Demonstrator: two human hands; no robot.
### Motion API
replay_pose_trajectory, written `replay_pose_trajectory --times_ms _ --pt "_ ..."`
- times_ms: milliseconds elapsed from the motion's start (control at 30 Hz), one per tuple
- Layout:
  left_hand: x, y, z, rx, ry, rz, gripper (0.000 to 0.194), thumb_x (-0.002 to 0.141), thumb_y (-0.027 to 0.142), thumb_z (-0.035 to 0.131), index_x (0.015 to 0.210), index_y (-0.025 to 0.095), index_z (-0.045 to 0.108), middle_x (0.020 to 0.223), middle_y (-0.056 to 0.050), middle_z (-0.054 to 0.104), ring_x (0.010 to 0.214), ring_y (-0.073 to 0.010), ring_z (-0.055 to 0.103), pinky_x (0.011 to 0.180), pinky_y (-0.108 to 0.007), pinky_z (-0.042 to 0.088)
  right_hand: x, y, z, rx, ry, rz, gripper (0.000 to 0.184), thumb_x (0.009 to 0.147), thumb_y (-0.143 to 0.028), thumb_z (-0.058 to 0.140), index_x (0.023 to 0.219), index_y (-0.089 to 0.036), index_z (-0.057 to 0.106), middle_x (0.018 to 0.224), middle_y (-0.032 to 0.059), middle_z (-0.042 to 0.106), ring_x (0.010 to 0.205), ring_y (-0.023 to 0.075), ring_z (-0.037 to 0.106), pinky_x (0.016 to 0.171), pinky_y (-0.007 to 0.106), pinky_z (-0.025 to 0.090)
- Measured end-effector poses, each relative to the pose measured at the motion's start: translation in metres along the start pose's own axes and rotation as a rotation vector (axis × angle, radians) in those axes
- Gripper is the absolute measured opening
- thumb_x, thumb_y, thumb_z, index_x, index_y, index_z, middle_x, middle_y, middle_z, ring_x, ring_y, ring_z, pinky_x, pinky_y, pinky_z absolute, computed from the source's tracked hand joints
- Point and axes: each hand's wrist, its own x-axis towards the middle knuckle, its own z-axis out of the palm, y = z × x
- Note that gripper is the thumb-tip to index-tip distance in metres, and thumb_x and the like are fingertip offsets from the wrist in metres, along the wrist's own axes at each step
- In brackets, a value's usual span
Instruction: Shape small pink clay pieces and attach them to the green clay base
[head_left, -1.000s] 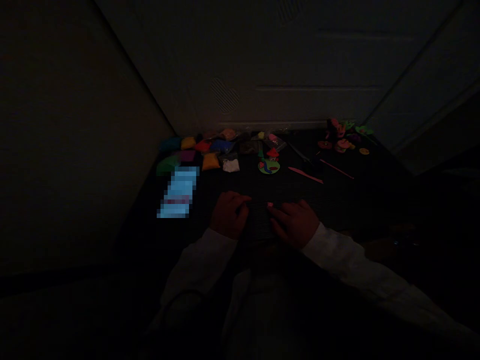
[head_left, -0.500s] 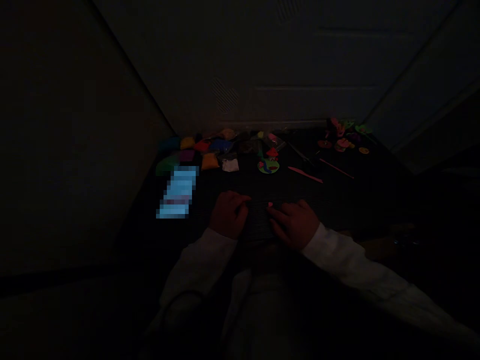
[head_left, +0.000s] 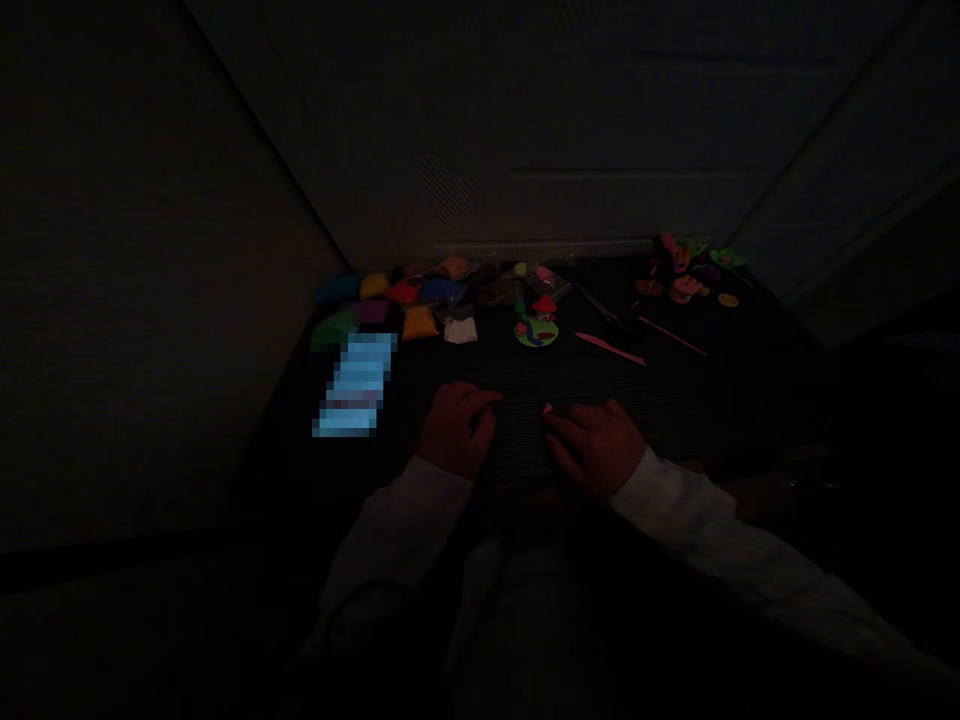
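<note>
My right hand [head_left: 598, 445] is palm down on the dark table [head_left: 510, 450], index finger and thumb apart. A small pink piece, apparently modelling clay [head_left: 547, 408], lies at its index fingertip. My left hand [head_left: 457, 428] rests to the left, index finger stretched out and thumb spread, with nothing visible in it. Beyond both hands stands a round green clay base [head_left: 527, 338] bearing a small house with a red roof [head_left: 544, 303]. A pink modelling tool [head_left: 611, 349] lies past my right hand.
Dim light hides detail. Bags of coloured clay [head_left: 420, 323] line the back left. A lit, blurred screen [head_left: 356, 385] lies left. A thin pink stick [head_left: 673, 336] and several small clay figures [head_left: 686, 288] are at the right. A wall [head_left: 600, 210] closes off the back.
My right hand has shifted slightly right, and the pink piece has moved the same way at its fingertip and looks turned. My left hand has stayed put.
</note>
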Motion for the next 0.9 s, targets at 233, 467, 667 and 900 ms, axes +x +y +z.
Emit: replay_pose_trajectory --times_ms 233,467,667,900 --pt "0.001 -0.001 0.003 0.034 -0.001 -0.001 0.016 0.073 0.022 0.048 0.081 0.018 0.062 0.077 -0.005 0.055 0.077 -0.0165 0.049 0.073 -0.033 0.040 -0.011 0.017 -0.001 0.140 0.064 0.061 0.029 0.081 -0.032 0.037 0.099 -0.021 0.058 0.077 0.0037 0.055 0.069 0.0114 0.047 0.065 0.027 0.027" --pt "0.008 0.026 0.022 0.033 -0.104 -0.032 0.018 0.073 0.032 0.050 0.075 0.020 0.063 0.078 -0.004 0.057 0.076 -0.0168 0.048 0.071 -0.033 0.039 -0.015 0.040 -0.005 0.311 0.116 0.218 0.027 0.082 -0.031 0.038 0.093 -0.019 0.059 0.080 0.0041 0.056 0.074 0.0126 0.051 0.067 0.026 0.036" --pt "0.010 0.039 0.031 0.048 -0.108 -0.056 0.019 0.072 0.036 0.052 0.076 0.021 0.063 0.079 -0.003 0.057 0.077 -0.0173 0.048 0.071 -0.034 0.039 -0.014 0.040 -0.007 0.364 0.166 0.230 0.026 0.081 -0.030 0.039 0.091 -0.018 0.060 0.081 0.0049 0.058 0.075 0.0129 0.052 0.068 0.027 0.039" --pt "0.011 0.036 0.037 0.078 -0.118 -0.065 0.021 0.074 0.036 0.049 0.077 0.021 0.064 0.079 -0.004 0.058 0.076 -0.0178 0.048 0.069 -0.034 0.039 -0.016 0.040 -0.006 0.363 0.196 0.225 0.025 0.081 -0.029 0.039 0.090 -0.018 0.060 0.079 0.0046 0.057 0.074 0.0129 0.051 0.067 0.027 0.038"
